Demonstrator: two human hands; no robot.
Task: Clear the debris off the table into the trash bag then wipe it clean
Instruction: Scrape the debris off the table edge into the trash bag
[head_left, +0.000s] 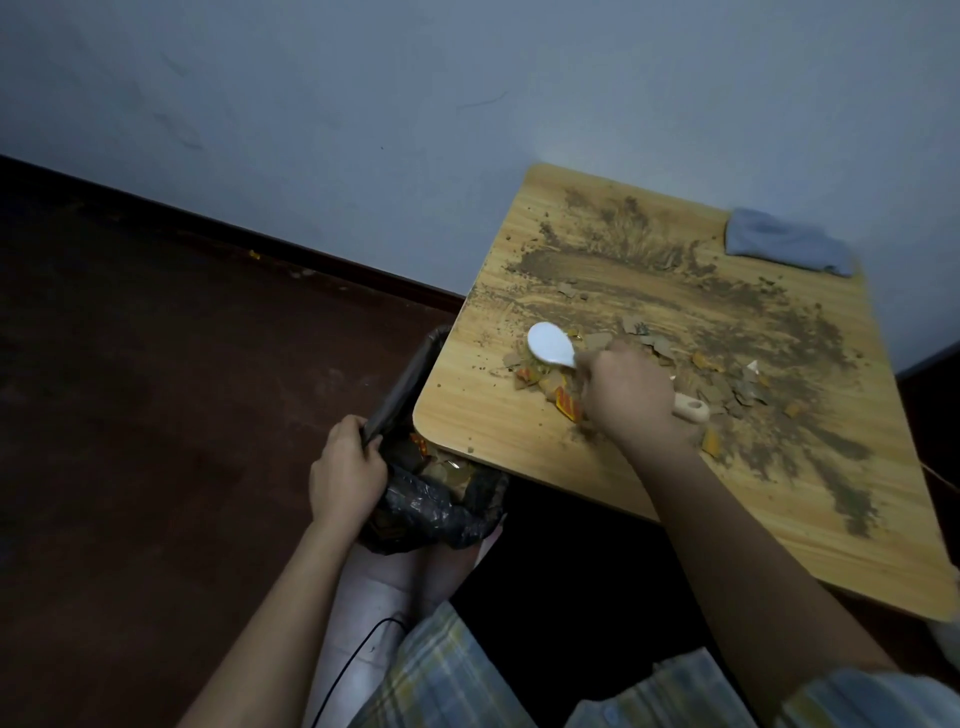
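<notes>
- The wooden table is the landmark; it stands against a pale wall, with dark brown dirt smeared and scattered over most of its top.
- The debris, torn cardboard bits and orange-yellow wrapper scraps, lies in a loose band across the middle of the table, thickest toward the table's near-left corner.
- The right hand is over that pile, its grip curled tight round the handle of a white scoop; the scoop's rounded head lies at the left end of the debris, and the pale handle end sticks out on the far side of the fist.
- The trash bag, black plastic, hangs just below the table's near-left corner, its mouth open and already holding some orange and brown scraps.
- The left hand has its grip closed round the bag's rim, on the side away from the table.
- A blue-grey cloth lies crumpled at the table's far right corner, apart from the debris.
- The floor left of the table is dark reddish brown.
</notes>
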